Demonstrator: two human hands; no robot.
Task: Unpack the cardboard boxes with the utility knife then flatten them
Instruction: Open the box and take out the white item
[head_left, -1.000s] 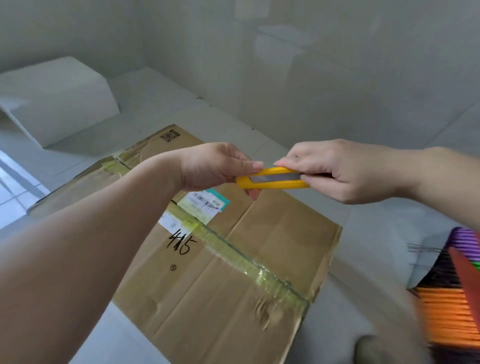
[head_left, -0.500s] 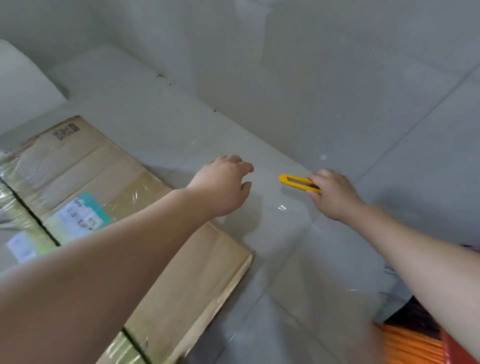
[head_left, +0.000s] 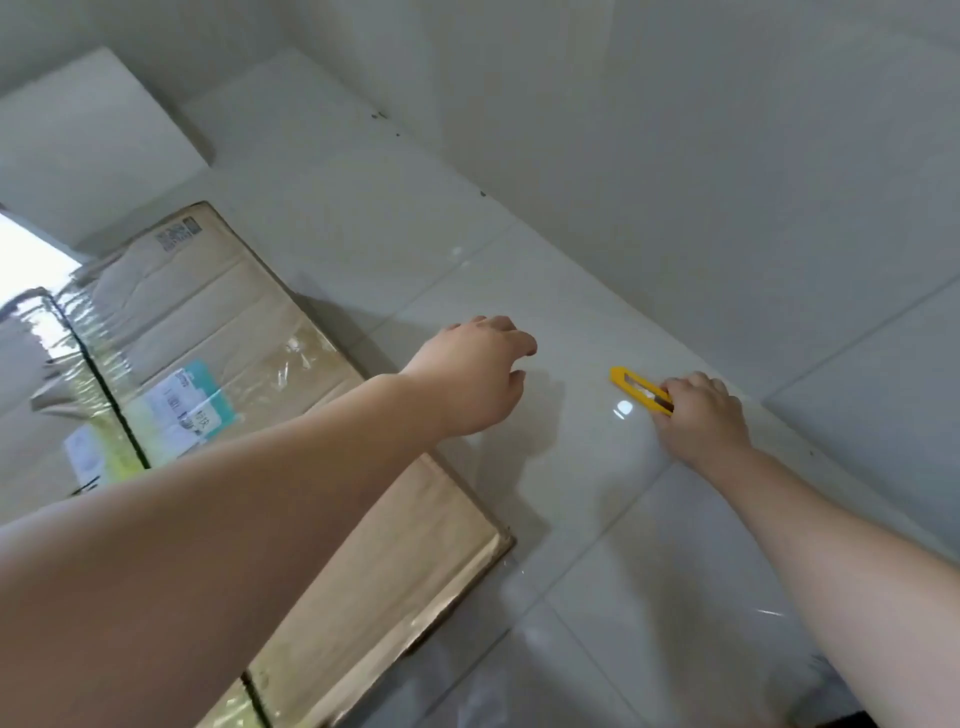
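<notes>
One cardboard box (head_left: 218, 332) occupies the left of the view on the pale tiled floor (head_left: 571, 519), its top flaps lying closed and level, a dark seam running down the middle under glossy clear tape (head_left: 98, 374). A white and teal shipping label (head_left: 179, 402) sits beside that seam, and a printed code mark (head_left: 176, 236) is near the far corner. A white block (head_left: 88, 135) stands beyond the box, against the wall. The left hand (head_left: 472, 374) hovers past the box's right edge, above bare tile, fingers loosely curled and holding nothing. The right hand (head_left: 701, 415) is low at the floor, well apart from the box, fingers curled round the rear end of the yellow utility knife (head_left: 636, 387). The knife lies along the tile or just above it; contact cannot be confirmed. Its front end points away toward the left hand. Blade extension cannot be determined.
</notes>
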